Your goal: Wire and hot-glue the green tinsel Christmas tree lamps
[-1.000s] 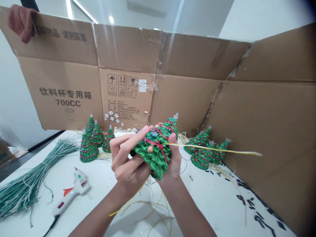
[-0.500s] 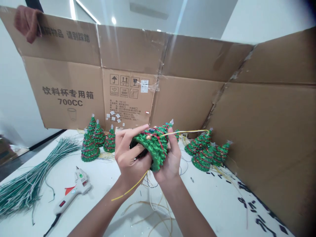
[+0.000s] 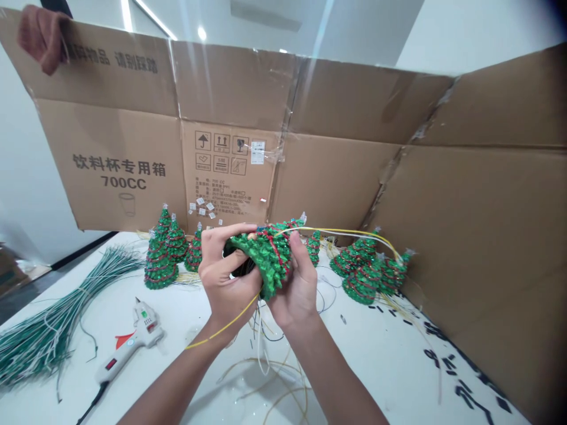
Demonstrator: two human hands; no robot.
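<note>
Christmas tree ornament [image 3: 266,262] tilted, tip up-right; left hand [image 3: 225,277], right hand [image 3: 295,289] clasping it

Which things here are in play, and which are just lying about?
In play: left hand, right hand, held tree, yellow wire.

Lying about: other trees, glue gun, green wire bundle, carton.

An opened cardboard box [image 3: 328,177] stands along the back and right of the table [image 3: 376,360]. Small Christmas-tree ornaments [image 3: 160,260] stand before it at centre left, a second group [image 3: 363,277] at right; a hot glue gun [image 3: 133,345] and a wire bundle [image 3: 39,348] lie lower left.
</note>
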